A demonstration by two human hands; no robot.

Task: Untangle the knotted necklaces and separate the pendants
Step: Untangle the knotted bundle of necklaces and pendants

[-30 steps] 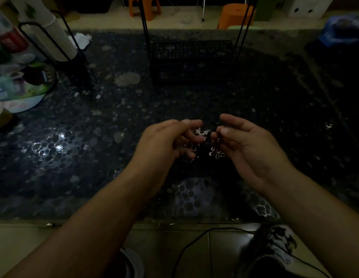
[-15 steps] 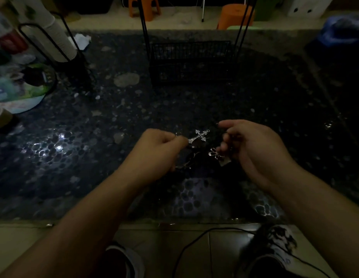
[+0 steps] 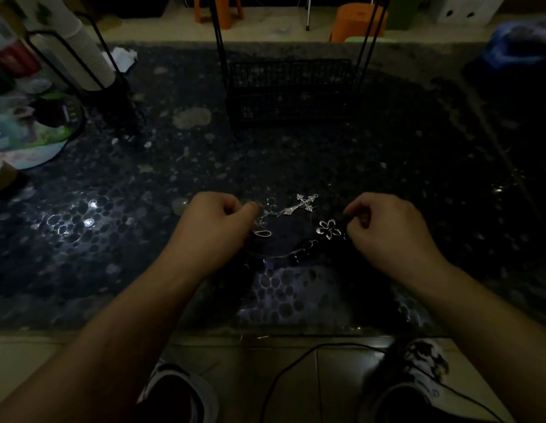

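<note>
Pulling apart since a second ago, the hands now sit well wider over the dark pebbled desk (image 3: pixel 119 239), and the tangle that was bunched between the fingers is spread out between them. On the left, the left hand (image 3: pixel 215 227) is curled, thumb and forefinger pinching a thin chain near a small teardrop loop (image 3: pixel 262 233) that hangs just beside the knuckles. In the middle, the cross pendant (image 3: pixel 302 204) lies stretched out in the open gap, tilted, its long end pointing toward the left hand. Further right, the flower pendant (image 3: pixel 329 228) sits just beside the right hand (image 3: pixel 387 230), which is also curled with its fingertips pinching something dark; a cord, most likely, though the dim light hides it. A thin wire-like strand (image 3: pixel 271 255) sags below between the hands. Judging by the spread, the two pendants are now apart from each other, but the strands seem joined, so the knot is probably not free yet.
</note>
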